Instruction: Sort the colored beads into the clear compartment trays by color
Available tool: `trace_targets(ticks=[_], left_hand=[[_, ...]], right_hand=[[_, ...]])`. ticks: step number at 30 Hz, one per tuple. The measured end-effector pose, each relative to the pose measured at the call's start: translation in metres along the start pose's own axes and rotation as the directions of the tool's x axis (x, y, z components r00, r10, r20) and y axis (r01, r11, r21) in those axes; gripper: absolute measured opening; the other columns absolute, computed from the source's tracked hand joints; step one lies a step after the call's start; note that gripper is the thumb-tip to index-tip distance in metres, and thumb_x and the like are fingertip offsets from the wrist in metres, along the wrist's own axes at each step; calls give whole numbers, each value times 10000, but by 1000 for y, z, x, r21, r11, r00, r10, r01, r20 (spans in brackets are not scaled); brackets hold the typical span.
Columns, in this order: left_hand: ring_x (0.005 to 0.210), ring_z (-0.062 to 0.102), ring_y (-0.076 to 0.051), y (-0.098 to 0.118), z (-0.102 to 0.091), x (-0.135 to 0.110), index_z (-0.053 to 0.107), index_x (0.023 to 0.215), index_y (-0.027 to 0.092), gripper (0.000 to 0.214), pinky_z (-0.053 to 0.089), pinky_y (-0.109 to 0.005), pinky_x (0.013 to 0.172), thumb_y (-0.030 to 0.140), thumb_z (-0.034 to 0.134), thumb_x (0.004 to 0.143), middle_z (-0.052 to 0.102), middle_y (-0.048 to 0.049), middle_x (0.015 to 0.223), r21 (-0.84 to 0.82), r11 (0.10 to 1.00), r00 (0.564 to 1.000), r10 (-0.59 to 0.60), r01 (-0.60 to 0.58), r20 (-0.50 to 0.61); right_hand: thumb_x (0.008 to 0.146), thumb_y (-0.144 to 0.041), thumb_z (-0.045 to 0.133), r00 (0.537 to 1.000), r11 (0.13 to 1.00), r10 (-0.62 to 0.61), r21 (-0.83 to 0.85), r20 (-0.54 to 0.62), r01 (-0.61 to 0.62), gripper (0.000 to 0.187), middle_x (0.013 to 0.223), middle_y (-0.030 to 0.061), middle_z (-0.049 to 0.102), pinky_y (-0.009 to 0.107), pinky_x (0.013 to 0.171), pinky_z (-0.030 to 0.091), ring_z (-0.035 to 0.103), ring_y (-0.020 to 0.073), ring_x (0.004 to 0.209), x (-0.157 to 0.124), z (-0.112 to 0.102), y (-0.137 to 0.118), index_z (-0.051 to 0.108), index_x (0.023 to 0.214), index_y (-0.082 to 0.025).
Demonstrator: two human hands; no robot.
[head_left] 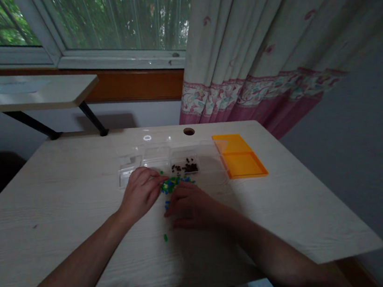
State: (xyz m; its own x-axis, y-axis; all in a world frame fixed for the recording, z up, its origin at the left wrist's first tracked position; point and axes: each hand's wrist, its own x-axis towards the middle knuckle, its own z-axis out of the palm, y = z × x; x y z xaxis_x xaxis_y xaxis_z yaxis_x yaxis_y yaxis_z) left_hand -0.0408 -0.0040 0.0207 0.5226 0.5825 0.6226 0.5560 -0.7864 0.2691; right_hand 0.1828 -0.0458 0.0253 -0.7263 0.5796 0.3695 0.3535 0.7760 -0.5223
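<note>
A small heap of green and blue plastic pieces (172,183) lies on the desk, too small to tell their exact kind. From the left, my left hand (141,191) reaches to the heap's edge, fingers curled together with the tips at the pieces. Whatever it may pinch is hidden. My right hand (194,205) is over the near right side of the heap, palm down, thumb and fingers apart. A few blue pieces (167,205) lie by its fingertips, and one green piece (165,237) sits nearer to me. Just behind the heap, a clear compartment box holds dark brown bits (190,166).
Clear plastic trays (155,154) stand behind my hands. An orange two-panel tray (243,158) lies to the right on the pale desk (77,186). A raised shelf (29,92) is at back left, near a round cable hole (189,131) and a curtain (223,64).
</note>
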Motion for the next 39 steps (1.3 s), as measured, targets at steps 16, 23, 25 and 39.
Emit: trace_targets(ticks=[16,23,25,39], left_hand=[[997,531,-214,0,-2,1,682,1160,276,301,440,-397,906,179,560,902,632,-56,996,-25,1000,1000,4,-4,1],[983,534,-209,0,-4,2,682,1148,261,286,436,-389,899,175,568,899,634,-52,997,-33,999,1000,5,-5,2],[987,533,-212,0,-4,2,685,1140,255,283,438,-390,900,171,563,899,632,-56,996,-35,999,1000,-4,4,-4],[974,554,-207,0,-4,2,675,1172,274,309,444,-397,901,186,549,904,636,-55,994,-51,999,1000,-2,2,-1]], right_hand=[[867,-385,665,983,991,-56,-112,173,76,142,950,10,644,321,901,361,514,167,967,4,17,-13,746,878,-270],[887,-360,637,998,986,0,-165,70,12,153,923,29,648,323,875,374,518,179,948,4,18,-11,727,881,-237],[891,-409,629,998,989,-18,-146,68,28,209,951,28,652,327,887,369,513,181,967,5,21,-15,719,1002,-256],[915,-289,601,1000,951,-5,-310,-18,-1,120,915,13,677,356,893,352,505,186,959,9,29,-13,712,891,-252]])
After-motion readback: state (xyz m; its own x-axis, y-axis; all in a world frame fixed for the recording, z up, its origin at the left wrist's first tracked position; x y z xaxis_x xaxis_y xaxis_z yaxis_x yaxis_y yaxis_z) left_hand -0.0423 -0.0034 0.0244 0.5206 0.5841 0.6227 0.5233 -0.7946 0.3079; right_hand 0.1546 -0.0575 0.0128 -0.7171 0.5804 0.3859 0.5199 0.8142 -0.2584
